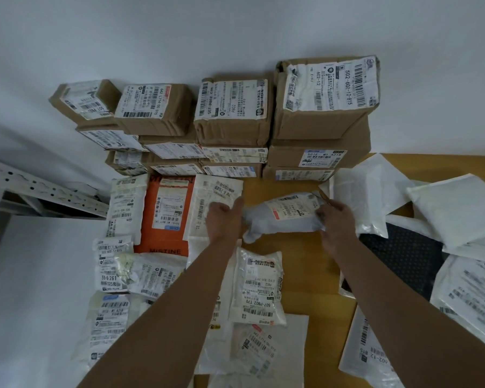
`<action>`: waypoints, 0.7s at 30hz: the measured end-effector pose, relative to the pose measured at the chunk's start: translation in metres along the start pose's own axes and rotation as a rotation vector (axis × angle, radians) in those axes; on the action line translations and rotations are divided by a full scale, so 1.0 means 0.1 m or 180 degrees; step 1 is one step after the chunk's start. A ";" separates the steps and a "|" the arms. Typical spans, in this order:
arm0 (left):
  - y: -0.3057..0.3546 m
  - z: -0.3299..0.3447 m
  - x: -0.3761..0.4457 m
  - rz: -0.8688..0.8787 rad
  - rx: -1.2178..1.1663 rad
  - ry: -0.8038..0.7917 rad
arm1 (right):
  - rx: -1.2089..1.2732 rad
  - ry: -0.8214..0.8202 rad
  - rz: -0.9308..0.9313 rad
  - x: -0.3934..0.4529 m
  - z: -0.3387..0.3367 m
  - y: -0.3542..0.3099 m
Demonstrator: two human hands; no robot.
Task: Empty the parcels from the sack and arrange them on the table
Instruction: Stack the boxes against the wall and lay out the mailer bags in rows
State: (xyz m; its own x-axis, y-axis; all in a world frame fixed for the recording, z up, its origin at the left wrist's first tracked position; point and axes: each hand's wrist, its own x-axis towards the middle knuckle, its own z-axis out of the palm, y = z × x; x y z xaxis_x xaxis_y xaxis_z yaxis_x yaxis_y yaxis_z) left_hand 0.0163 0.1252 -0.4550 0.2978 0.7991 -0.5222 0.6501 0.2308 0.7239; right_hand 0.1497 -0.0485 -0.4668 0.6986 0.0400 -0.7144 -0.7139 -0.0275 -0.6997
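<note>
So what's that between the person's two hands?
In the head view, a grey soft parcel with a shipping label spans the gap; the left hand grips one end and the right hand the other, above the wooden table.

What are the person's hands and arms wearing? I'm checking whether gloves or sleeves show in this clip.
Nothing shows. The left hand and right hand are bare, without gloves, rings or a watch, and both forearms are bare to the frame's bottom edge, with no sleeve in view.

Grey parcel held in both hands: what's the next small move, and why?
Probably set the grey parcel down on the bare wood of the table just below it. The left hand and right hand grip its two ends, and flat parcels already lie in rows to the left, beside the orange parcel.
</note>
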 end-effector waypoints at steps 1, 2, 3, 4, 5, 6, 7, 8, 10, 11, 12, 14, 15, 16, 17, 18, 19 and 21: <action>0.04 -0.06 -0.02 -0.0282 -0.0354 -0.0363 | -0.0037 -0.0151 0.0094 0.00 0.00 -0.04; 0.08 -0.12 -0.05 -0.0569 -0.0602 -0.0943 | -0.0144 -0.0365 0.0177 -0.02 0.01 -0.09; 0.09 -0.18 -0.06 -0.0729 -0.0568 -0.1576 | -0.0213 -0.0581 0.0243 -0.02 0.03 -0.12; 0.08 -0.23 -0.09 -0.0802 -0.0459 -0.2097 | -0.0193 -0.0753 0.0271 -0.03 0.05 -0.13; 0.06 -0.27 -0.13 -0.0800 -0.0414 -0.2422 | -0.0044 -0.0834 0.0262 -0.03 0.07 -0.13; 0.03 -0.29 -0.15 -0.0794 -0.0485 -0.2518 | 0.0177 -0.0852 0.0278 -0.05 0.10 -0.13; -0.02 -0.30 -0.17 -0.0809 -0.0636 -0.2444 | 0.0331 -0.0873 0.0285 -0.10 0.13 -0.10; -0.06 -0.31 -0.19 -0.0829 -0.0792 -0.2251 | 0.0296 -0.0902 0.0263 -0.17 0.16 -0.07; -0.14 -0.32 -0.20 -0.0812 -0.0907 -0.1897 | -0.0351 -0.1035 0.0264 -0.32 0.22 0.08; -0.17 -0.31 -0.20 -0.0766 -0.0861 -0.1797 | -0.0674 -0.1150 0.0292 -0.39 0.26 0.16; -0.19 -0.31 -0.22 -0.0679 -0.0746 -0.1737 | -0.0892 -0.1247 0.0310 -0.44 0.30 0.23; -0.22 -0.28 -0.24 -0.0408 -0.0308 -0.1576 | -0.1051 -0.1330 0.0195 -0.45 0.41 0.34; -0.21 -0.27 -0.24 -0.0268 -0.0072 -0.1436 | -0.1087 -0.1345 0.0125 -0.44 0.47 0.36; -0.19 -0.27 -0.25 -0.0142 0.0132 -0.1267 | -0.1128 -0.1365 0.0049 -0.44 0.52 0.37; -0.18 -0.27 -0.26 -0.0014 0.0281 -0.1079 | -0.1165 -0.1409 -0.0063 -0.44 0.56 0.36; -0.16 -0.28 -0.26 0.0109 0.0402 -0.0925 | -0.1200 -0.1469 -0.0185 -0.44 0.59 0.36; -0.15 -0.28 -0.26 0.0229 0.0479 -0.0815 | -0.1203 -0.1535 -0.0297 -0.44 0.61 0.35; -0.16 -0.29 -0.26 0.0369 0.0540 -0.0712 | -0.1192 -0.1580 -0.0469 -0.44 0.62 0.33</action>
State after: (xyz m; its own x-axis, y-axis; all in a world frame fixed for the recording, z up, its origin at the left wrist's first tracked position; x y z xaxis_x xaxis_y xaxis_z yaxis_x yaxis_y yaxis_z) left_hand -0.0218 0.1171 -0.4400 0.5113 0.6682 -0.5405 0.7047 0.0340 0.7087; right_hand 0.0925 0.0110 -0.4582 0.6189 0.5254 -0.5839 -0.4842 -0.3301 -0.8103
